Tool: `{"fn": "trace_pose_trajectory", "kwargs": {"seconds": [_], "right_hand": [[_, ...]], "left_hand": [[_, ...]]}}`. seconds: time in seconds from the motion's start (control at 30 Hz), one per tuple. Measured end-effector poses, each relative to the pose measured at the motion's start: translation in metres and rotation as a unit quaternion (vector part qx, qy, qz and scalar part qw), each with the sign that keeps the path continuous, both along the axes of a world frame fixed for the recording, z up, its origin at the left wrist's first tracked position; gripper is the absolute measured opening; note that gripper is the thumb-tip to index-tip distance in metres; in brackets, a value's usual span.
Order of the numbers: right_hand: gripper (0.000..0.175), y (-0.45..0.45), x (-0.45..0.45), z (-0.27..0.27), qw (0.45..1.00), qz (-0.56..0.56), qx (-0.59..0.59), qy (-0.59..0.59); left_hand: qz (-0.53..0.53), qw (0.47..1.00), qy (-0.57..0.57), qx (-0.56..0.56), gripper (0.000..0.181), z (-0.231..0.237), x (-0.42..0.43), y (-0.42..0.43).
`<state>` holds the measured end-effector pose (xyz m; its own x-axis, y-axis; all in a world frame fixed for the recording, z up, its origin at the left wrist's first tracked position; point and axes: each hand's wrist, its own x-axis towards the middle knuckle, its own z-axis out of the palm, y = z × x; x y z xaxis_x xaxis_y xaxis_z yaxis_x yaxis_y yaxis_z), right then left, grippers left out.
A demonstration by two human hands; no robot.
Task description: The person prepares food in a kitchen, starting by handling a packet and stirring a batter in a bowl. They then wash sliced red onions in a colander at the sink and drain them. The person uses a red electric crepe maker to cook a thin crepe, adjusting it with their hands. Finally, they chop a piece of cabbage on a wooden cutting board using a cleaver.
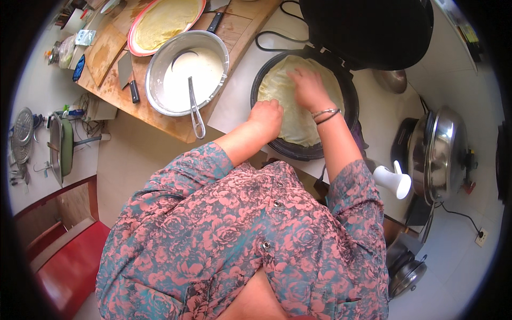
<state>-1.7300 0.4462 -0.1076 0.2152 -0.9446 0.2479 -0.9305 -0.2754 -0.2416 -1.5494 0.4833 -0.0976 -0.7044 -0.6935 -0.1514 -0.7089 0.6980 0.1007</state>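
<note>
A large thin pancake [298,124] lies in a round black electric griddle [294,154], whose lid [368,32] stands raised behind it. My left hand [267,118] is at the pancake's left edge, its fingers curled there; whether they pinch the edge is hidden. My right hand [310,88], with bracelets at the wrist, rests over the pancake's upper middle, fingers bent down on it. To the left, a metal pot [154,100] holds pale batter [200,68] and a metal ladle [193,100]. Beyond it, cooked pancakes [166,22] lie on a red-rimmed plate [134,44].
A cleaver [126,72] and a dark-handled tool [134,92] lie on the wooden board [176,130] by the pot. At right stand a white plastic cup [392,182] and a lidded steel pan [446,156]. A black cord [266,34] loops behind the griddle.
</note>
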Motion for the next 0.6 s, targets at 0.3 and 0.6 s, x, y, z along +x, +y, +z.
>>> {"fn": "trace_pose_trajectory", "kwargs": {"seconds": [0.3, 0.6], "right_hand": [[0.037, 0.011, -0.002, 0.008, 0.995, 0.058, 0.085, 0.014], [0.039, 0.014, -0.029, 0.009, 0.992, -0.069, -0.028, -0.105]], "left_hand": [[0.032, 0.998, 0.013, 0.05, 0.02, -0.003, -0.009, 0.02], [-0.007, 0.998, 0.059, -0.029, 0.019, 0.02, -0.014, 0.002]]}}
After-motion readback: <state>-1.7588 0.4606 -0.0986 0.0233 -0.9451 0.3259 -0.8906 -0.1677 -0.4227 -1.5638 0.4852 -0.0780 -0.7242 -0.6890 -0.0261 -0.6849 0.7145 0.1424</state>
